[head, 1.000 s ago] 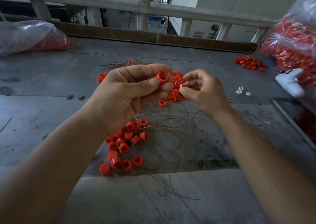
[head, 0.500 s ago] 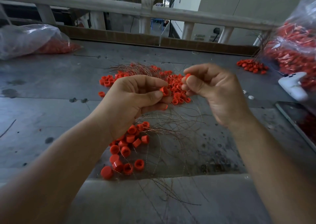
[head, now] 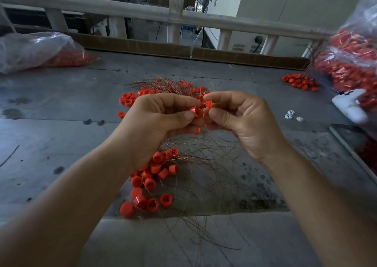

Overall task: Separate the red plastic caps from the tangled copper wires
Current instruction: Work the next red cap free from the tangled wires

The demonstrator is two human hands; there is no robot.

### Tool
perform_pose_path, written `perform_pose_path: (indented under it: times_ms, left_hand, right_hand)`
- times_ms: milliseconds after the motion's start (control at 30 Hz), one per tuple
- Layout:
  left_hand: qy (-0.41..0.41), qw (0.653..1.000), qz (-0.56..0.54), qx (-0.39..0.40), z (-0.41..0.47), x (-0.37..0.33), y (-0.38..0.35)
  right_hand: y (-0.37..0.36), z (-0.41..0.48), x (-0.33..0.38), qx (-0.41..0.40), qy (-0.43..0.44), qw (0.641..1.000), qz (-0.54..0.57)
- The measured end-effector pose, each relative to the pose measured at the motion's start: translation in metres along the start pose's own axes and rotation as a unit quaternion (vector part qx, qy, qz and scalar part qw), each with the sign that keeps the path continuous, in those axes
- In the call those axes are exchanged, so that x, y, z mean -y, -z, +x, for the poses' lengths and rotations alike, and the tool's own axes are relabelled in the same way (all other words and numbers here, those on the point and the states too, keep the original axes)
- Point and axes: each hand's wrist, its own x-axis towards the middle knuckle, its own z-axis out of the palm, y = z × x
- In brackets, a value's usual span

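My left hand (head: 161, 122) pinches a red plastic cap (head: 196, 111) between thumb and forefinger, above the grey table. My right hand (head: 242, 120) pinches a second red cap (head: 209, 104) right beside it, the two hands nearly touching. Thin copper wires (head: 204, 160) hang from under both hands and spread in a loose tangle over the table toward the near edge. A heap of loose red caps (head: 152, 181) lies under my left wrist. More caps mixed with wires (head: 163, 88) lie just beyond the hands.
A clear bag of red caps (head: 36, 50) lies at the far left, and a bigger one (head: 353, 63) stands at the right, with a small cap pile (head: 299, 82) beside it. A white object (head: 349, 105), small white pieces (head: 291, 115) and a dark tray (head: 355, 144) sit at right. A railing (head: 142, 12) runs behind.
My right hand has come back down and left, and now meets my left hand with a cap pinched in it. My left hand still holds its cap and has hardly moved.
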Motion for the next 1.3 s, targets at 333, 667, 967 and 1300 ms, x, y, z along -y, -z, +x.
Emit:
perform_pose_path:
  times_ms: [333, 667, 967, 1300]
  left_hand:
    - [-0.012, 1.000, 0.021, -0.001, 0.001, 0.001, 0.001]
    - [-0.018, 0.998, 0.057, -0.019, 0.003, 0.006, 0.001]
    - [-0.023, 0.993, 0.111, -0.017, 0.002, 0.006, 0.002]
    - [-0.045, 0.990, 0.130, -0.020, 0.000, 0.007, 0.000]
  right_hand:
    - [-0.003, -0.001, 0.001, 0.013, 0.028, 0.999, -0.045]
    - [-0.011, -0.002, 0.000, -0.006, 0.081, 0.985, -0.150]
    - [-0.013, -0.006, -0.001, -0.025, 0.109, 0.971, -0.213]
    - [-0.012, -0.006, 0.003, -0.033, 0.116, 0.961, -0.248]
